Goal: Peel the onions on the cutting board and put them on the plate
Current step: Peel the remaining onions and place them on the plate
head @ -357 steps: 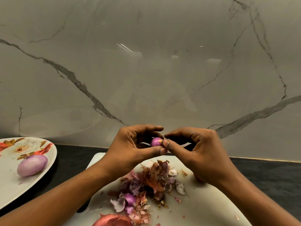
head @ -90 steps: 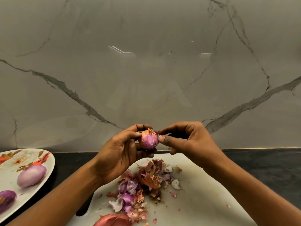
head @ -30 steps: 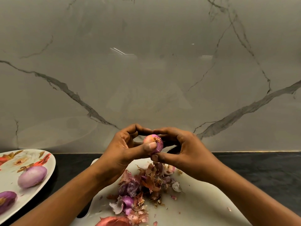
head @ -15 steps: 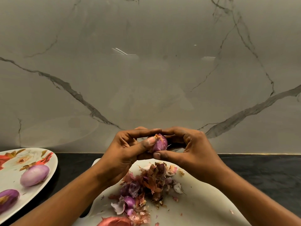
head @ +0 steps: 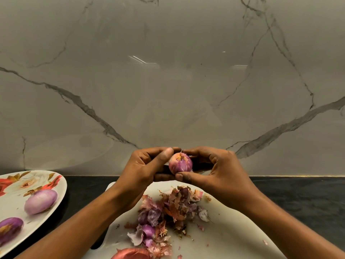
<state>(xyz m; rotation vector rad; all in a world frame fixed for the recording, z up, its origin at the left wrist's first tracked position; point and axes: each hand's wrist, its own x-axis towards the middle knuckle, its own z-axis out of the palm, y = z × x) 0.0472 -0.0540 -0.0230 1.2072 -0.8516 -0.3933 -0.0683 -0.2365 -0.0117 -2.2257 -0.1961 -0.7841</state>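
Note:
A small purple onion with bits of papery skin at its top is held up above the white cutting board. My left hand grips it from the left, thumb at its top. My right hand grips it from the right, thumb under it. A pile of onion peels lies on the board below. An unpeeled reddish onion shows at the board's near edge. On the flowered plate at the left lie a pale peeled onion and a darker purple onion.
The board and plate rest on a dark counter. A grey marble wall rises right behind them. The plate's rim stands close to the board's left edge.
Over the last second the onion has turned in my fingers and shows more of its side now. My left thumb has moved from its front to its top. A second onion reached the plate earlier.

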